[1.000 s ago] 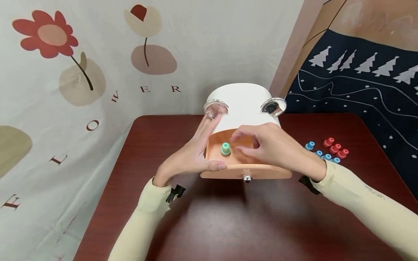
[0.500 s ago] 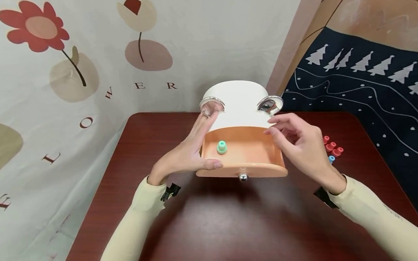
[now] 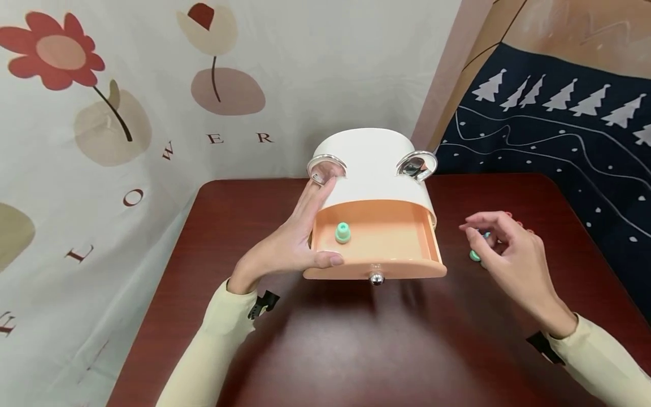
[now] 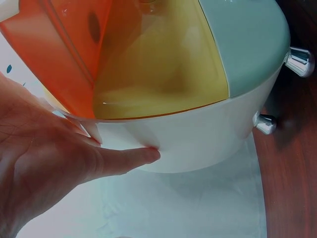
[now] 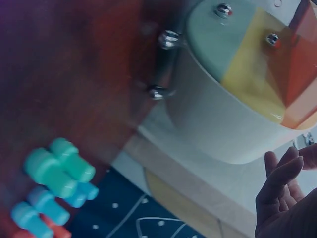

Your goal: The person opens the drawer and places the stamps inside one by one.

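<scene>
An orange drawer (image 3: 396, 234) is pulled out of a white rounded cabinet (image 3: 371, 150). Inside it, toward the left, one small green stepped peg (image 3: 343, 232) stands upright. My left hand (image 3: 287, 237) rests against the cabinet's left side, fingers extended, its thumb at the drawer's front edge. To the right of the cabinet, my right hand (image 3: 513, 260), fingers loosely bent and holding nothing visible, hovers by green pegs (image 3: 475, 256) that it partly hides. The right wrist view shows two green pegs (image 5: 54, 173) on the table, apart from the fingers.
Blue pegs (image 5: 49, 206) and red pegs (image 5: 59, 229) stand beside the green ones, near the dark table's (image 3: 244, 226) right side. Yellow (image 4: 158, 64) and green (image 4: 252, 49) drawer fronts adjoin the orange drawer. Silver rings (image 3: 418, 165) project from the cabinet. Printed cloths (image 3: 549, 135) hang behind.
My right hand has left the drawer's inside and moved right to the pegs on the table. The left hand keeps its place on the cabinet. The green peg stays in the drawer.
</scene>
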### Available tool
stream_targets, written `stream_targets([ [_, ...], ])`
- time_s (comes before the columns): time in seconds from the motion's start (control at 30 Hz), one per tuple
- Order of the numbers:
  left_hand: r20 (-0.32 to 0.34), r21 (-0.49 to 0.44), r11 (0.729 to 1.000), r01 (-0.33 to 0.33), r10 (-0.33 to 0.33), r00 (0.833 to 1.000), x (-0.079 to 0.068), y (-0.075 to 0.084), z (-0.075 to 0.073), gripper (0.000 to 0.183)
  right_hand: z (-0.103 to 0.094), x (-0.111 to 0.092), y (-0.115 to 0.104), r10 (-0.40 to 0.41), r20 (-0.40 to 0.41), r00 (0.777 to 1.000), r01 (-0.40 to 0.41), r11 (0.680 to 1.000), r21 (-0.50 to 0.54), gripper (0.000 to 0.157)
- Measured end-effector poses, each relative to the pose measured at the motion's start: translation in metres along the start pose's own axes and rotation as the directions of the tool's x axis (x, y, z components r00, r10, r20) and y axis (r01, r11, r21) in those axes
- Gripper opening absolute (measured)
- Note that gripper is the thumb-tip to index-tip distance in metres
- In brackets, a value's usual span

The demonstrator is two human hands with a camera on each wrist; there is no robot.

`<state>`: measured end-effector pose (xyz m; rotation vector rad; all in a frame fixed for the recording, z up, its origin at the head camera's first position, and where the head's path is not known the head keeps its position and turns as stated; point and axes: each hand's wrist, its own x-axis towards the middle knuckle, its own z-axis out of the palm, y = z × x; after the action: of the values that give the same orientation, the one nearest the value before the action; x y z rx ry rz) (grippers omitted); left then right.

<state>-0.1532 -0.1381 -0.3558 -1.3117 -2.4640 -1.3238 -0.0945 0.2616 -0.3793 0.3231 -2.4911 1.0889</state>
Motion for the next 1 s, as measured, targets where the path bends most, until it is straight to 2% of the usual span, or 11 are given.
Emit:
stream_targets([
  [0.17, -0.017, 0.0, 0.998, -0.055, 0.055, 0.998, 0.001, -0.002, 0.006, 0.123, -0.005, -0.017, 0.015, 0.095, 0.037, 0.995, -0.093, 0.994, -0.055, 0.02],
  [0.33, -0.016, 0.004, 0.999, -0.038, 0.038, 0.999, -0.003, -0.004, 0.005, 0.122, -0.004, -0.026, 0.028, 0.165, 0.091, 0.982, -0.156, 0.983, -0.096, 0.022],
  [0.47, -0.03, 0.015, 0.999, -0.052, 0.052, 0.998, -0.002, -0.004, 0.004, 0.122, -0.002, -0.03, 0.039, 0.218, 0.117, 0.969, -0.203, 0.971, -0.125, 0.025],
  [0.57, -0.042, 0.018, 0.997, -0.075, 0.076, 0.996, -0.002, -0.004, 0.004, 0.121, -0.002, -0.031, 0.047, 0.221, 0.124, 0.967, -0.2, 0.966, -0.161, 0.026],
  [0.8, -0.05, 0.018, 0.995, -0.102, 0.103, 0.993, 0.0, -0.004, 0.005, 0.119, -0.007, -0.03, 0.068, 0.188, 0.175, 0.967, -0.138, 0.956, -0.261, 0.031],
  [1.0, -0.052, 0.024, 0.99, -0.143, 0.144, 0.988, 0.007, -0.004, 0.005, 0.119, -0.012, -0.03, 0.083, 0.156, 0.179, 0.971, -0.096, 0.948, -0.304, 0.026],
])
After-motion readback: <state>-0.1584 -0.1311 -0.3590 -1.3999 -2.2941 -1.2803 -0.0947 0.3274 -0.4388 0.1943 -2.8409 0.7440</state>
